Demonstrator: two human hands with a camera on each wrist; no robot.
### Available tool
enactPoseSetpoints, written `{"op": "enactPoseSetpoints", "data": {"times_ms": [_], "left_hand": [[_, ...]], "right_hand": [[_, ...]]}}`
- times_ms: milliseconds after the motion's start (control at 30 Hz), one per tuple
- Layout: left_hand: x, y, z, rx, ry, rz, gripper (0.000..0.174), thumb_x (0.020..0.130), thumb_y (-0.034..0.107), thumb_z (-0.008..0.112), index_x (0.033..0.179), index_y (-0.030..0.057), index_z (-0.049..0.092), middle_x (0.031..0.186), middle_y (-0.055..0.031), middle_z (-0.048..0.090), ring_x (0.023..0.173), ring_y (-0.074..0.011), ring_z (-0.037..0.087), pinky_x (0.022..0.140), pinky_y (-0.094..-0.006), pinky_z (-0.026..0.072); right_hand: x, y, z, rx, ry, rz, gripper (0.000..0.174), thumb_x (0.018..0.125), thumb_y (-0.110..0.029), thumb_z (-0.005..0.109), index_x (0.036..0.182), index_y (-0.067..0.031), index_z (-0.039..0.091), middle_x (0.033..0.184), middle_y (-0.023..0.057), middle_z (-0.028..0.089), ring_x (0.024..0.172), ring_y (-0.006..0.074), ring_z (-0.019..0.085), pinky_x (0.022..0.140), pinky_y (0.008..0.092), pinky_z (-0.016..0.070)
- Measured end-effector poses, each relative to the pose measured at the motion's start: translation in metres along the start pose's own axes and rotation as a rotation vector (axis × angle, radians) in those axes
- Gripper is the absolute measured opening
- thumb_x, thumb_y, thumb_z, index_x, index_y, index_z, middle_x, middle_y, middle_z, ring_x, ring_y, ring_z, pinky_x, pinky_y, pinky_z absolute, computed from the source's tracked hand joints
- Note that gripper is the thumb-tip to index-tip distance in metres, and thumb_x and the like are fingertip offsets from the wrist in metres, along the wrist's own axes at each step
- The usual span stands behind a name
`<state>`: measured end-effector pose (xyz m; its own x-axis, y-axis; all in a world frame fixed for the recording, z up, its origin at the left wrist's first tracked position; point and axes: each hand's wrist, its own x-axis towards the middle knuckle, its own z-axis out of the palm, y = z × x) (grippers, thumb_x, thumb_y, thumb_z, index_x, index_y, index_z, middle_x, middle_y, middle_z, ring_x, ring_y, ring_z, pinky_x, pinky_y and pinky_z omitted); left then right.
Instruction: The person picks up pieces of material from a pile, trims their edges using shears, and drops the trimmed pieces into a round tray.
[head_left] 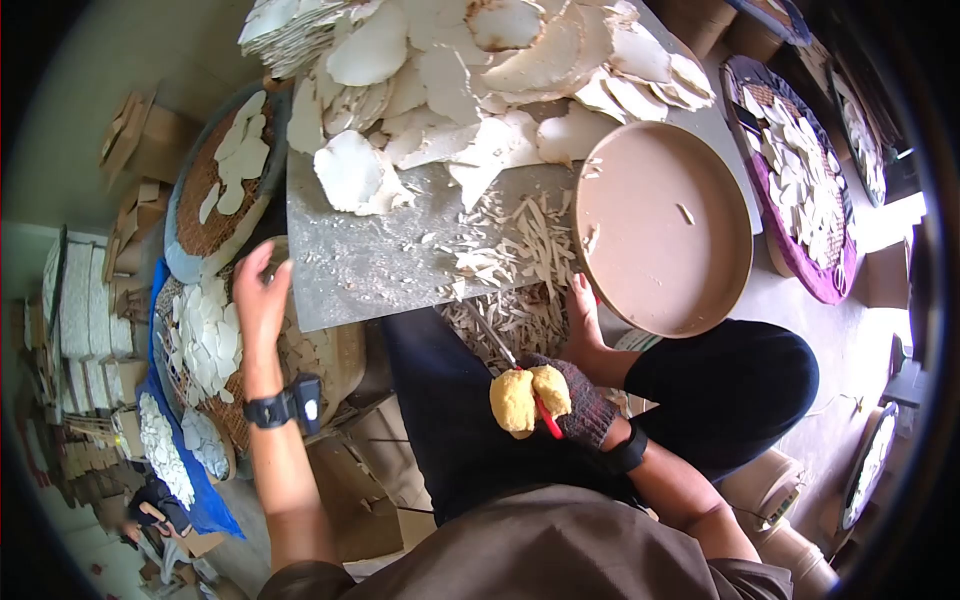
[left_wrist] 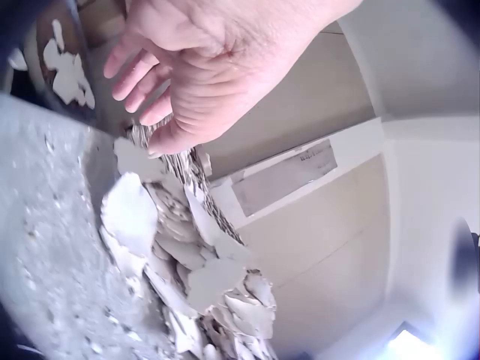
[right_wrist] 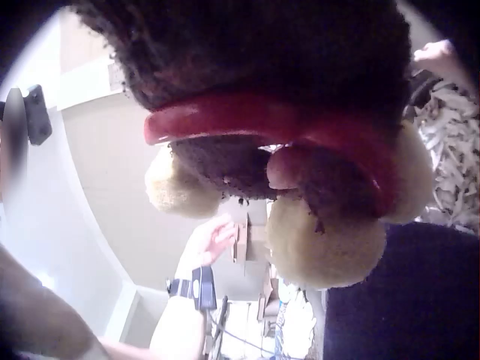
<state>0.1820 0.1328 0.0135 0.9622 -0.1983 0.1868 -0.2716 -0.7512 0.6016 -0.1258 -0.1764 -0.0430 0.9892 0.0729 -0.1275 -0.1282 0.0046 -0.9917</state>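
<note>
My left hand (head_left: 262, 300) is bare, with fingers apart and nothing in them. It hovers beside the left edge of the grey table (head_left: 350, 270); the left wrist view also shows its spread fingers (left_wrist: 139, 82). In a dark knitted glove, my right hand (head_left: 588, 405) grips red-handled scissors (head_left: 550, 420) over my lap. Yellow foam padding (head_left: 513, 403) wraps the handles, and the blades point up toward the table. The right wrist view has the red handle (right_wrist: 210, 120) close up around the gloved fingers. Thin, pale, irregular flat pieces (head_left: 450, 90) are heaped across the far tabletop.
A round brown tray (head_left: 665, 230) overlaps the table's right edge, holding a few scraps. Pale cut strips (head_left: 540, 235) lie beside it, with more below near a bare foot (head_left: 585, 320). Baskets of pale pieces stand left (head_left: 205, 325) and right (head_left: 800, 180). Cardboard boxes (head_left: 150, 130) stand far left.
</note>
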Motion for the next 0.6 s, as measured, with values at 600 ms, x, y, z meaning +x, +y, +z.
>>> {"op": "enactPoseSetpoints", "data": {"times_ms": [600], "left_hand": [[-0.001, 0.042, 0.076, -0.756, 0.124, -0.076, 0.029, 0.091, 0.005, 0.055, 0.118, -0.0036, 0.051, 0.107, -0.0125, 0.063, 0.093, -0.0187, 0.063, 0.078, -0.0282, 0.0513]], "right_hand": [[0.003, -0.002, 0.005, 0.067, -0.012, 0.087, 0.041, 0.081, -0.024, 0.071, 0.112, -0.0021, 0.055, 0.102, 0.0102, 0.065, 0.098, 0.0186, 0.063, 0.085, 0.0323, 0.0492]]}}
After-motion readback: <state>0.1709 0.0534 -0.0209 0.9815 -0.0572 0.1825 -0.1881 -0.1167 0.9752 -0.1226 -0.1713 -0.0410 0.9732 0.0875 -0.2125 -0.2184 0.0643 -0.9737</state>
